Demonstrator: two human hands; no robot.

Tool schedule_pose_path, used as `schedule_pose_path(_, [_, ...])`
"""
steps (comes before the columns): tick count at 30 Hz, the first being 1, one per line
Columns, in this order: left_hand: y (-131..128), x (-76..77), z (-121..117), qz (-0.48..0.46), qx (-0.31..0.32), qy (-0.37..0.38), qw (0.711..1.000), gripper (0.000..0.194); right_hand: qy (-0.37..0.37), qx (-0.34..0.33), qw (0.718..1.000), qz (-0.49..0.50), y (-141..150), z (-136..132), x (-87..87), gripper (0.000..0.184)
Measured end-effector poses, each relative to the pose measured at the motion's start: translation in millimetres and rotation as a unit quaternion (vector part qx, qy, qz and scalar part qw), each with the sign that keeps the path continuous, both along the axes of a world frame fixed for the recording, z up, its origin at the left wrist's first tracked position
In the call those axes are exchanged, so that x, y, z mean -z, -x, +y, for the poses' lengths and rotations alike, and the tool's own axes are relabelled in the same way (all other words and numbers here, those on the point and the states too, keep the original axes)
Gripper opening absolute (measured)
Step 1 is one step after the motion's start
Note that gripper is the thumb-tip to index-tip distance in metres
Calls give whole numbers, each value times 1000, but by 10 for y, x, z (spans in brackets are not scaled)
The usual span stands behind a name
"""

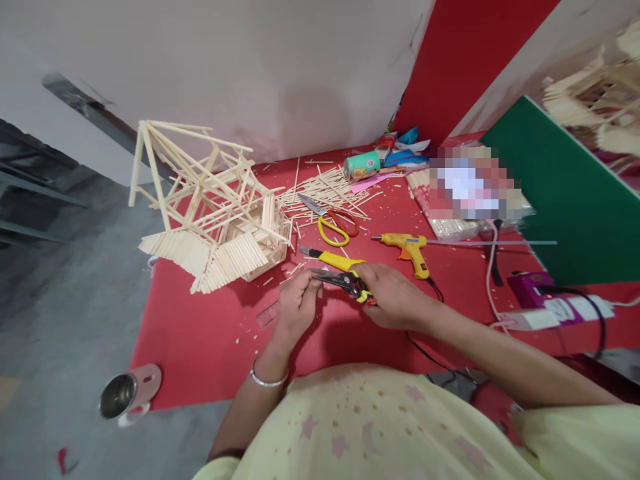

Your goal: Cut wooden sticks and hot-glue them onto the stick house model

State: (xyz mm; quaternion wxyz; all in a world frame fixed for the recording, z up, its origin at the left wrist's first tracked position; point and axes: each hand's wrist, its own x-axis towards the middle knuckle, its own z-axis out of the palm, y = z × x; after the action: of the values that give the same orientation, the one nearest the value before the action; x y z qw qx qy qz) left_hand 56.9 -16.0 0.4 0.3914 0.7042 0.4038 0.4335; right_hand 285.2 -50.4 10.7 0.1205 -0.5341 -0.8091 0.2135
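My right hand (395, 293) is closed around the handles of black pliers (341, 281) with yellow and red on the grips. Their jaws point left and reach the fingertips of my left hand (299, 300). Those fingers are pinched together; whatever they hold is too small or hidden to name. Just beyond the pliers lies a yellow utility knife (335, 259) with its blade to the left. Farther back, scissors (336, 225) with one red and one yellow loop rest open beside loose wooden sticks (320, 193). A model built of sticks (210, 207) stands left of my hands.
A yellow glue gun (407, 248) lies to the right on the red table (200, 360), its cord trailing forward. A steel mug (131, 393) sits at the front left corner. Behind are a green can (363, 165) and stick packets. A power strip (555, 315) is at right.
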Motion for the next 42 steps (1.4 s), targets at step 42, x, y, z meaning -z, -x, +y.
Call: schedule_pose_path(42, [1, 171, 71, -46, -41, 55, 997, 13, -15, 6, 997, 77, 88, -29, 152, 59])
